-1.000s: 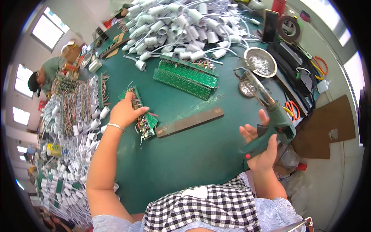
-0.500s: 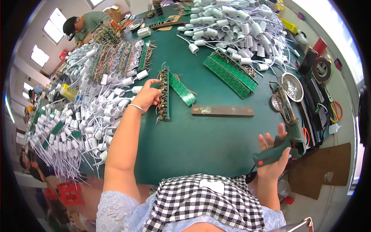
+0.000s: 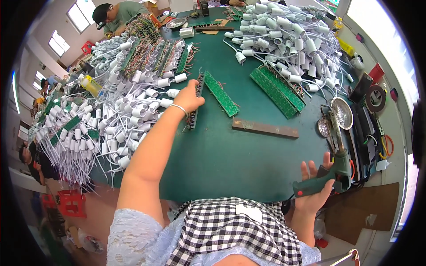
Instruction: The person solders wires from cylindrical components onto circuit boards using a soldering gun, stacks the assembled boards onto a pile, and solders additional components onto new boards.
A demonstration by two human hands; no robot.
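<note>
My left hand is closed round the middle of a narrow circuit board strip, which stands on edge on the green table with small parts and wires along it. A loose green circuit board lies just to its right. In my right hand is a green soldering gun, its handle caught under the thumb while the other fingers stretch upward. The gun's long metal barrel points away from me, beside a metal dish. Between the hands lies a brown bar.
White lamp holders with cables are heaped at the far right, more along the left. Joined green boards lie near the right heap. A tape roll and scissors sit at the right edge. A co-worker sits far left.
My left hand has turned over the strip and tipped it, so its narrow edge shows more. My right hand still holds the soldering gun. The whole view has shifted slightly.
</note>
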